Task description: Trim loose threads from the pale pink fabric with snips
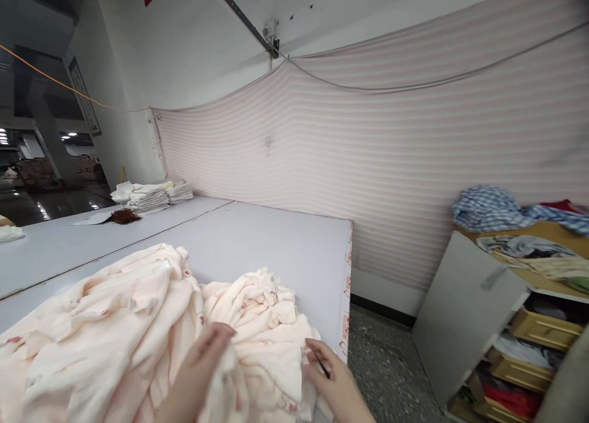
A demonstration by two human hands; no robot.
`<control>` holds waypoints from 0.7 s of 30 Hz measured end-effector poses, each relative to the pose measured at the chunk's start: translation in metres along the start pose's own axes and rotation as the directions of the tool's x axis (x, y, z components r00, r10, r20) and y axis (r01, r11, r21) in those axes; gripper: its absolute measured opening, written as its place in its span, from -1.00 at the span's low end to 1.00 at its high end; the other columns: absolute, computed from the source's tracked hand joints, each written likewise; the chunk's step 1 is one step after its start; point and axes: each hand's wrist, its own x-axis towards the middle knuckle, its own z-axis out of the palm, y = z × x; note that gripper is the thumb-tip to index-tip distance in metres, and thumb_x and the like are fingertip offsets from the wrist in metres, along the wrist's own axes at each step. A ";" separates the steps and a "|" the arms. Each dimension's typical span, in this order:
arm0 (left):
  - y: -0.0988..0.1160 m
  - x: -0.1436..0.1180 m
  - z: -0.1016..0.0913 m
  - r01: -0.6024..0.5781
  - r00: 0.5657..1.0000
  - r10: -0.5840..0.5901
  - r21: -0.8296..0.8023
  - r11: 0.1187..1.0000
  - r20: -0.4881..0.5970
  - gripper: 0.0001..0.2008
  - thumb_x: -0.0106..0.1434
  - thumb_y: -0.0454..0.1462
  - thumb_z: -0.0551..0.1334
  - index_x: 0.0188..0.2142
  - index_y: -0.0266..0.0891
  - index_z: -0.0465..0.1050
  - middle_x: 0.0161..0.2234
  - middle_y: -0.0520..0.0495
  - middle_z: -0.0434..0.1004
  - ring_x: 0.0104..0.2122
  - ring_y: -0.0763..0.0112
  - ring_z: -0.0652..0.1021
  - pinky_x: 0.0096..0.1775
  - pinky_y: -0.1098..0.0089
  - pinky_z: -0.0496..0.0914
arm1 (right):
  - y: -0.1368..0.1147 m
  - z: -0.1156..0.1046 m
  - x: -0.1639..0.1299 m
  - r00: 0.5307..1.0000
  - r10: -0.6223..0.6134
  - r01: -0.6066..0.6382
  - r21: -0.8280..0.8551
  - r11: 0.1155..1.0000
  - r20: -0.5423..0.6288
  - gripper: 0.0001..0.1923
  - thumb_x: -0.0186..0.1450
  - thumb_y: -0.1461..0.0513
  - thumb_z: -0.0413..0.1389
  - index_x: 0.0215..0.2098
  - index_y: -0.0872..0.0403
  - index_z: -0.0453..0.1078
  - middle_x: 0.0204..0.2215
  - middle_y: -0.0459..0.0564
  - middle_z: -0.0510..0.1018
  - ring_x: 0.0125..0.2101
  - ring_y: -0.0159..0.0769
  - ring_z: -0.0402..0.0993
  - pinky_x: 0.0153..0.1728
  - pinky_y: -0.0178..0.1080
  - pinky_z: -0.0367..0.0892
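One dark tool (pixel 324 369) is being clasped by the right hand (pixel 335 377), its long axis slanting up-left; two cloth heaps (pixel 110 319) are being overlapped by the left hand (pixel 202 355), grip indiscernible.

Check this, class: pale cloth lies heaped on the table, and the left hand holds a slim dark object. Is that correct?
Not quite: the head view shows the slim dark object in the right hand, not the left hand. Pale cloth lies heaped on the table.
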 end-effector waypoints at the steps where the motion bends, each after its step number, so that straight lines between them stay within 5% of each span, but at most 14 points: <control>1: -0.003 -0.003 0.013 -0.030 0.994 0.018 0.115 0.993 0.103 -0.83 0.09 -0.11 0.21 -0.40 -0.13 0.48 -0.53 0.06 0.50 -0.47 0.27 0.50 -0.34 0.31 0.35 | 0.002 0.005 0.002 1.000 -0.009 0.009 0.004 1.000 0.011 -0.76 0.05 0.24 0.18 -0.27 0.08 0.47 -0.38 -0.02 0.55 -0.27 -0.09 0.46 -0.19 -0.17 0.28; 3: -0.011 -0.013 0.040 -0.135 0.945 0.002 0.383 0.914 0.328 -0.85 0.04 -0.20 0.22 -0.37 -0.16 0.48 -0.44 0.00 0.56 -0.37 0.22 0.54 -0.24 0.29 0.34 | 0.000 0.016 0.004 0.999 -0.029 0.029 0.023 0.999 0.023 -0.95 0.06 0.23 0.18 -0.50 0.06 0.41 -0.52 -0.11 0.44 -0.39 -0.19 0.39 -0.31 -0.24 0.27; 5: -0.019 -0.021 0.062 -0.215 0.895 -0.072 0.569 0.794 0.439 -0.76 0.02 -0.19 0.23 -0.30 -0.22 0.45 -0.32 -0.14 0.58 -0.27 0.11 0.55 -0.19 0.23 0.34 | -0.007 0.024 0.003 0.998 -0.038 0.035 0.065 0.997 0.048 -0.82 0.14 0.17 0.15 -0.56 0.05 0.32 -0.56 -0.15 0.37 -0.45 -0.26 0.34 -0.38 -0.28 0.26; 9: -0.036 -0.027 0.080 -0.182 0.926 -0.093 0.648 0.739 0.366 -0.45 0.04 -0.18 0.20 0.00 -0.44 0.28 -0.07 -0.45 0.46 -0.09 -0.10 0.49 -0.12 0.11 0.31 | -0.020 0.031 -0.001 0.991 -0.037 0.015 0.166 0.986 0.132 -0.74 0.25 0.05 0.06 -0.42 0.07 0.33 -0.51 -0.13 0.41 -0.45 -0.30 0.36 -0.41 -0.31 0.31; 13: -0.039 -0.018 0.067 -0.207 0.935 0.011 0.520 0.829 0.354 -0.67 0.18 -0.28 0.00 -0.07 -0.24 0.32 -0.17 -0.20 0.54 -0.16 0.16 0.52 -0.13 0.26 0.33 | -0.028 0.030 0.003 0.995 -0.058 0.043 0.161 0.986 0.087 -0.72 0.27 0.02 0.03 -0.42 0.06 0.30 -0.47 -0.11 0.43 -0.42 -0.29 0.37 -0.37 -0.31 0.32; 17: -0.021 -0.007 0.046 0.036 0.893 -0.126 0.212 0.977 0.432 -0.83 0.14 -0.22 0.09 -0.33 -0.19 0.41 -0.45 0.03 0.55 -0.40 0.28 0.53 -0.30 0.36 0.36 | -0.044 0.024 0.002 0.993 -0.114 0.114 0.055 0.992 -0.013 -0.76 0.26 0.05 0.07 -0.42 0.04 0.34 -0.48 -0.10 0.44 -0.40 -0.24 0.37 -0.35 -0.28 0.26; 21: -0.002 -0.001 0.040 0.112 0.860 -0.106 0.018 0.994 0.499 -0.80 0.13 -0.20 0.19 -0.32 -0.23 0.51 -0.36 -0.01 0.60 -0.31 0.25 0.54 -0.23 0.36 0.39 | -0.071 0.024 -0.009 0.975 -0.209 0.211 -0.010 0.978 0.071 -0.68 0.24 0.20 0.10 -0.03 -0.03 0.41 -0.05 0.01 0.52 -0.06 -0.12 0.39 -0.05 -0.19 0.22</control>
